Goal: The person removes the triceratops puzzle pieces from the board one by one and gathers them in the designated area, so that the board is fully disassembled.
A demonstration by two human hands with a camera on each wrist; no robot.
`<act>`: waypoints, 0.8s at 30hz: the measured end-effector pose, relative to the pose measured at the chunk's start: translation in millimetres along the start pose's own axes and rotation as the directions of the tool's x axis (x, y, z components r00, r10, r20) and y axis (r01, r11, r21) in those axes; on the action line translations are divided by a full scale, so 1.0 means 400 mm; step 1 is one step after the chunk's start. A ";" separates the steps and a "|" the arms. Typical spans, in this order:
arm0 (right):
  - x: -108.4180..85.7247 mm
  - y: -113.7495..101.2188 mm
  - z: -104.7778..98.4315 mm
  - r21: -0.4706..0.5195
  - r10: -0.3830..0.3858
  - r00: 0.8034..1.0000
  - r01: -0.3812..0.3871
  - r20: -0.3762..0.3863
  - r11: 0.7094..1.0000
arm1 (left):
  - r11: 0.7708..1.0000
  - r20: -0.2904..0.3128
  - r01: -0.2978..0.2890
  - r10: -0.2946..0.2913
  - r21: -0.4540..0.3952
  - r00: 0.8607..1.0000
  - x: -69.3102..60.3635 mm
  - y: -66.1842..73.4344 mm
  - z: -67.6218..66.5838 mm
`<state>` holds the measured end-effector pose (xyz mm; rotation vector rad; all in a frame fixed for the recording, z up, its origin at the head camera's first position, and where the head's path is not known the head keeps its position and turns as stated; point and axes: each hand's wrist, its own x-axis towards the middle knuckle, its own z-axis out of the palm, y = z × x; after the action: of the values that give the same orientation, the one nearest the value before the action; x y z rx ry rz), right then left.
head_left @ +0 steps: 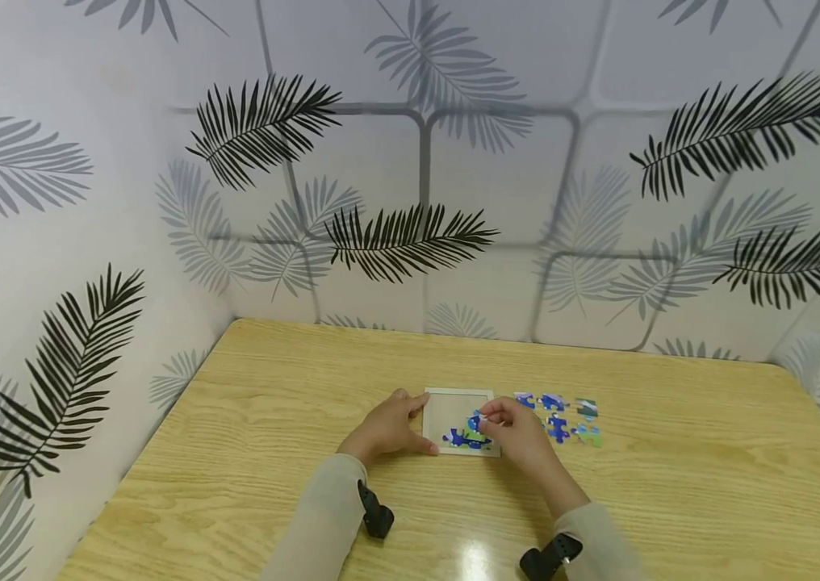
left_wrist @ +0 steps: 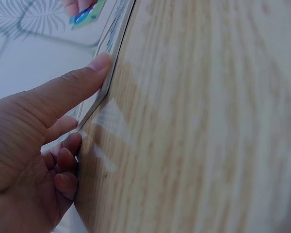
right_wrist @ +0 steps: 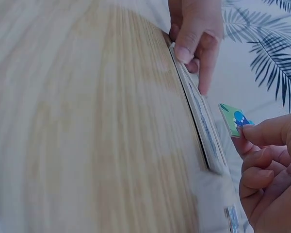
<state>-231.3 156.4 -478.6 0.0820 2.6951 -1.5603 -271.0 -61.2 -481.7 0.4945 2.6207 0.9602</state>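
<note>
A shallow puzzle tray [head_left: 446, 413] with a pale rim lies on the table, a few joined blue and green pieces [head_left: 462, 438] in its near part. My left hand [head_left: 390, 426] holds the tray at its left side, the thumb [left_wrist: 82, 85] on the rim near the front corner. Over the tray's right half, my right hand [head_left: 520, 436] pinches a jigsaw piece [right_wrist: 234, 119] between thumb and fingertips. That piece is green with a blue and white print, raised and tilted above the tray. In the head view, the right fingers partly cover it.
Several loose jigsaw pieces [head_left: 558, 428] lie on the wooden table [head_left: 272, 403] just right of the tray. Behind the table stands a wall [head_left: 381, 307] with a leaf pattern. Each wrist wears a small black camera [head_left: 378, 519].
</note>
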 end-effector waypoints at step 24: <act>-0.069 0.095 -0.147 -0.127 0.040 0.999 -0.041 -0.014 0.991 | 1.000 0.013 0.004 -0.004 -0.016 1.000 -0.007 0.008 -0.002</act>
<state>-201.5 225.4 -481.0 0.1421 2.7750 -1.3783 -268.3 -60.6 -478.6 0.4900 2.5998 0.9723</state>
